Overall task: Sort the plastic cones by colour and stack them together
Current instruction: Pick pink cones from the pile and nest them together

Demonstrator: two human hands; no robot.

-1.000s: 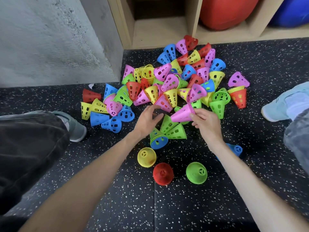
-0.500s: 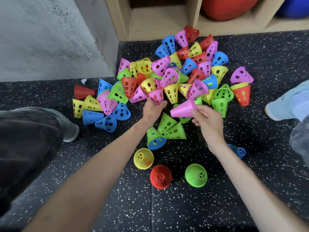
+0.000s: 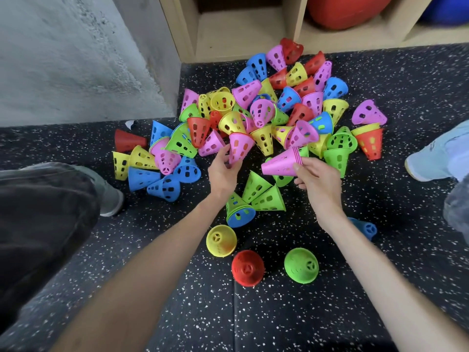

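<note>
A heap of perforated plastic cones (image 3: pixel 266 115) in pink, yellow, green, blue and red covers the speckled floor ahead of me. My left hand (image 3: pixel 223 171) pinches a single pink cone (image 3: pixel 239 148) by its narrow end, wide mouth up, just above the heap's near edge. My right hand (image 3: pixel 317 180) grips a stack of nested pink cones (image 3: pixel 280 163) lying sideways, tip pointing left. Three upright stacks stand near me: yellow (image 3: pixel 221 240), red (image 3: pixel 248 268) and green (image 3: pixel 301 265). A blue cone (image 3: pixel 365 227) lies behind my right forearm.
A concrete wall (image 3: pixel 76 54) rises at the left. Wooden shelving (image 3: pixel 243 29) at the back holds a red ball (image 3: pixel 347 8) and a blue ball (image 3: pixel 446 8). My left knee and shoe (image 3: pixel 109 196) sit at the left; another shoe (image 3: pixel 436 158) is at the right.
My left hand reached into the heap, took hold of a pink cone and lifted it clear. My right hand kept the pink stack roughly where it was.
</note>
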